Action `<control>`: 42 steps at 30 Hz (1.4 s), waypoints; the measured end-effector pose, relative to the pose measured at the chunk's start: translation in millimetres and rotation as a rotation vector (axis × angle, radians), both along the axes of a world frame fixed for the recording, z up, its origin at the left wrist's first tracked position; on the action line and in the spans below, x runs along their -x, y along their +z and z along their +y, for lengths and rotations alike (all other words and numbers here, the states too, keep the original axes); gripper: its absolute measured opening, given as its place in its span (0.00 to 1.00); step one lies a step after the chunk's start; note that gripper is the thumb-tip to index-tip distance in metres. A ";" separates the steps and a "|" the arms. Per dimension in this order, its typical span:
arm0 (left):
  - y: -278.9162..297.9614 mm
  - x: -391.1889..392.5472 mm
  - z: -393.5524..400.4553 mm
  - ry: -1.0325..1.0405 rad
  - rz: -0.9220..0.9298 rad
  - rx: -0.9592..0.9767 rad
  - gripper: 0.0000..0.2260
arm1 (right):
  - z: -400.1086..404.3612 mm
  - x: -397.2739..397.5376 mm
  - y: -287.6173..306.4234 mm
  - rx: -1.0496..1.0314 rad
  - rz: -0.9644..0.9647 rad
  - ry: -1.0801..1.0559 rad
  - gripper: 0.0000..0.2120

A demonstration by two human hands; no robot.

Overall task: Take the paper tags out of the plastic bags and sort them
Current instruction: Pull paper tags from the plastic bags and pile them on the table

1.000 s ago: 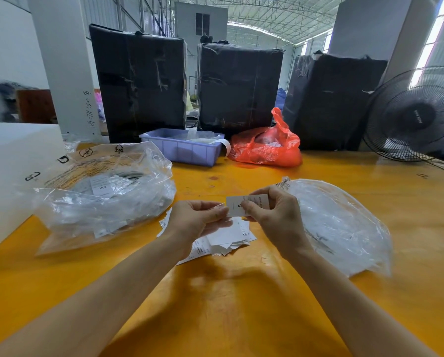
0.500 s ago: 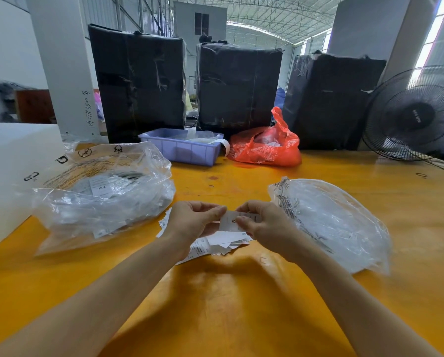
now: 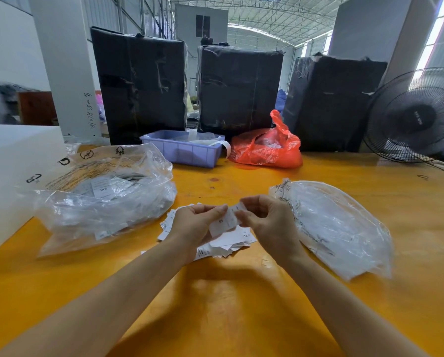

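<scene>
Fingers of my left hand [image 3: 197,222] and right hand [image 3: 264,220] pinch one paper tag [image 3: 226,220] (marked S) above the loose tag pile [image 3: 231,240] on the table [image 3: 215,305], likely to read its size. Full bag [image 3: 105,197] lies left, flattened bag [image 3: 339,228] right.

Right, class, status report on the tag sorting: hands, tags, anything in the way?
Both hands, left and right, pinch one S tag. Loose tags piled beneath. Nothing in the way.

Both hands [image 3: 237,222] fwd, fingers in pinch grip
</scene>
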State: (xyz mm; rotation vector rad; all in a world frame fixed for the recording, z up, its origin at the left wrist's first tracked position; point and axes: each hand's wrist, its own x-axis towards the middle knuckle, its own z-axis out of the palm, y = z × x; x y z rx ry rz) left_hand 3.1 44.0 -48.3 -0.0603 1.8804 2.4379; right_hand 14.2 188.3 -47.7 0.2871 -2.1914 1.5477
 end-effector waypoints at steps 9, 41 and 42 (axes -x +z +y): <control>1.8 1.5 1.7 0.065 -0.156 -0.186 0.11 | -12.7 -8.2 -2.7 -0.058 -0.123 0.124 0.14; 48.4 39.6 -120.9 0.646 0.242 0.454 0.07 | 104.6 25.8 10.2 -0.526 0.065 -0.583 0.08; 46.0 42.7 -132.5 0.691 0.228 0.505 0.07 | 113.4 29.1 5.8 -0.606 -0.029 -0.594 0.09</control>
